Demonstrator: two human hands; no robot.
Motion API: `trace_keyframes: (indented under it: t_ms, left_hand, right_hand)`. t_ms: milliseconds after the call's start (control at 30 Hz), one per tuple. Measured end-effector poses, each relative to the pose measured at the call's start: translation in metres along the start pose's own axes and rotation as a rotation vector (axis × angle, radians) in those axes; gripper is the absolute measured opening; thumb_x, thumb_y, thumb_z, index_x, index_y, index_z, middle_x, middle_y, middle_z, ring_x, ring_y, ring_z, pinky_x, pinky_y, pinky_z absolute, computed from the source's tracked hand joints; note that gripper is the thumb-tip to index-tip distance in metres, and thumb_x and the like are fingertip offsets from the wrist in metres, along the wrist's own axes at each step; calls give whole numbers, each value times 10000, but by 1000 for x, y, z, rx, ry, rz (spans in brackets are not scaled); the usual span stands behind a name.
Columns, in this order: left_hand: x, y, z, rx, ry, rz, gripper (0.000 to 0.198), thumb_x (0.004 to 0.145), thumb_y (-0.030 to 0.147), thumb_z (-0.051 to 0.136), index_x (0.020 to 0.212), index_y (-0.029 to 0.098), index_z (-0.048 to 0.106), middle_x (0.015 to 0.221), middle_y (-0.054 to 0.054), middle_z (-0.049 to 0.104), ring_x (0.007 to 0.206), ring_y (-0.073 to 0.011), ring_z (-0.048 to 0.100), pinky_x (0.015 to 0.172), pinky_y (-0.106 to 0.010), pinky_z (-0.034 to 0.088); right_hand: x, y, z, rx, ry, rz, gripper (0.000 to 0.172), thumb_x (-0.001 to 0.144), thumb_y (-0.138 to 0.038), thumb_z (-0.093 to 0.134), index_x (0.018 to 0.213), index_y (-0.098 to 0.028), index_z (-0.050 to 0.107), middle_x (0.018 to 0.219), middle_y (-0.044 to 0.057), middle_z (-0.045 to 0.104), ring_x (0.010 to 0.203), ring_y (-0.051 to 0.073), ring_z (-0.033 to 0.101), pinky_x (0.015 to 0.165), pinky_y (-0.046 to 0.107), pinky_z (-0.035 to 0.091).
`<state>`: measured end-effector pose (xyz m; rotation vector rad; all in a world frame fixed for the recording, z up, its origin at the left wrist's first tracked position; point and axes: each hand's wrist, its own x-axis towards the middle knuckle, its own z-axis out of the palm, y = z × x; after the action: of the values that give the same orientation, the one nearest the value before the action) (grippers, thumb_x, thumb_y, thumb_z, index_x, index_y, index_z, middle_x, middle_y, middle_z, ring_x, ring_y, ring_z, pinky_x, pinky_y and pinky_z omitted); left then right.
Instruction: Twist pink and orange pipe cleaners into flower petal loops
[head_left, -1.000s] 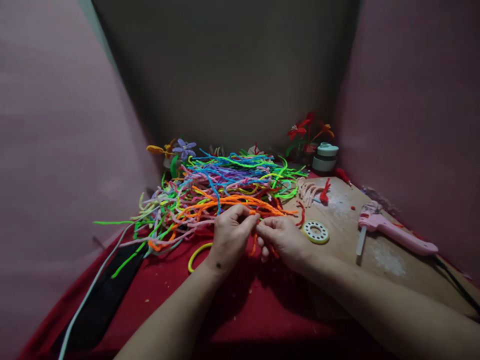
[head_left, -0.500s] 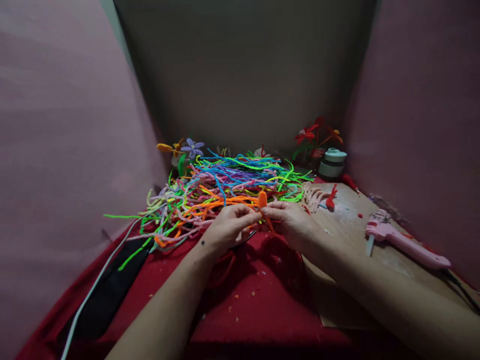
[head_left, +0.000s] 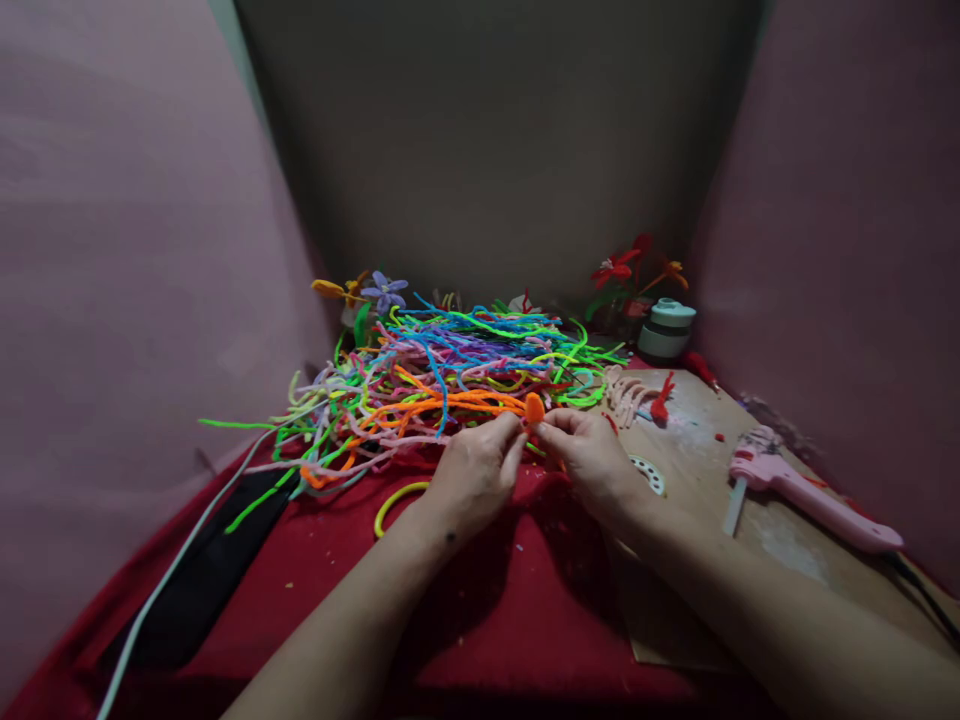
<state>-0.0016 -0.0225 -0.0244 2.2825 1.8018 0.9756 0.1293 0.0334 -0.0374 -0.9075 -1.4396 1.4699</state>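
An orange pipe cleaner bent into a petal shape [head_left: 534, 409] stands up between my hands, at the front edge of the pile. My left hand [head_left: 484, 465] is closed, with thumb and fingertips pinched at the petal's base from the left. From the other side my right hand [head_left: 585, 450] pinches the same base. Just behind them lies a tangled heap of pipe cleaners [head_left: 465, 350] in many colours, with loose orange strands nearest my fingers. A yellow loop [head_left: 386, 505], perhaps a scissors handle, shows on the red cloth, partly covered by my left forearm.
On the right, a brown board [head_left: 705, 450] bears a pink glue gun [head_left: 814, 495] and a white piece with holes [head_left: 649, 475]. A lidded jar [head_left: 666, 330] and red flowers [head_left: 616, 268] stand behind. A white cable [head_left: 184, 545] crosses the left side.
Both hands have moved slightly, and the petal now leans a little right. The left hand has turned and come nearer. The yellow loop and the white holed piece have come into view.
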Motion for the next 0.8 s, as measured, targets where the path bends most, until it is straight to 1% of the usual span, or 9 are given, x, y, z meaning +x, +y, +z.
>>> trace_keyframes:
  t_ms: [67, 167, 233, 300, 400, 500, 567, 667, 800]
  left_hand:
    - [0, 1, 2, -61, 3, -17, 169, 863, 191, 394, 724, 193, 491, 651, -1, 545, 578, -113, 474, 582, -219, 338]
    - [-2, 5, 6, 1, 29, 22, 158, 828, 144, 404, 720, 183, 513, 647, -9, 539, 572, -113, 467, 572, -228, 329]
    - [-1, 6, 7, 3, 77, 22, 161, 823, 154, 419, 709, 177, 530, 633, -7, 530, 563, -109, 456, 568, -233, 326]
    - [2, 5, 5, -126, 146, -61, 170, 823, 192, 455, 677, 172, 540, 606, 7, 518, 556, -98, 451, 566, -223, 336]
    - [6, -1, 1, -531, 193, -304, 129, 792, 262, 525, 709, 167, 553, 586, 31, 510, 499, -77, 440, 494, -199, 345]
    - [9, -4, 0, -909, 91, -508, 160, 747, 311, 579, 814, 169, 551, 573, 53, 502, 393, -61, 379, 370, -188, 290]
    - [8, -2, 2, -1024, -38, -525, 218, 738, 356, 600, 825, 160, 561, 577, 48, 509, 378, -53, 368, 346, -183, 274]
    - [8, 9, 5, -1024, -182, -499, 266, 740, 401, 614, 767, 140, 575, 508, 55, 478, 361, -36, 345, 348, -172, 237]
    - [9, 18, 8, -962, -180, -520, 257, 717, 352, 645, 641, 134, 531, 426, 66, 437, 337, -23, 340, 348, -160, 216]
  right_hand:
    - [-1, 2, -2, -60, -14, -51, 231, 663, -353, 614, 574, -160, 524, 515, -35, 436, 485, 84, 334, 472, 237, 252]
    - [-3, 3, -4, -208, 61, -204, 171, 693, -292, 590, 593, -156, 565, 583, -5, 499, 573, 112, 410, 551, 249, 318]
    - [-3, 2, -5, -188, 80, -226, 159, 691, -284, 604, 601, -154, 586, 606, -1, 519, 607, 120, 436, 582, 252, 335]
    - [-1, 0, -6, -19, 34, -126, 174, 665, -311, 648, 613, -154, 594, 584, -16, 513, 573, 108, 431, 559, 245, 335]
    - [4, -4, -7, 331, -10, 77, 201, 592, -300, 723, 658, -157, 598, 553, -40, 506, 492, 76, 401, 484, 219, 305]
    - [8, -7, -8, 555, -1, 199, 232, 544, -221, 755, 696, -164, 590, 552, -48, 499, 455, 62, 376, 427, 203, 273]
    - [10, -7, -8, 603, -18, 224, 233, 545, -196, 755, 691, -161, 577, 546, -47, 486, 449, 61, 370, 417, 203, 277]
    - [10, -4, -7, 597, -55, 202, 225, 560, -218, 752, 646, -149, 556, 534, -39, 474, 451, 63, 381, 420, 209, 291]
    - [9, 2, -6, 515, -69, 117, 260, 558, -251, 755, 620, -150, 523, 528, -52, 454, 440, 52, 360, 418, 205, 262]
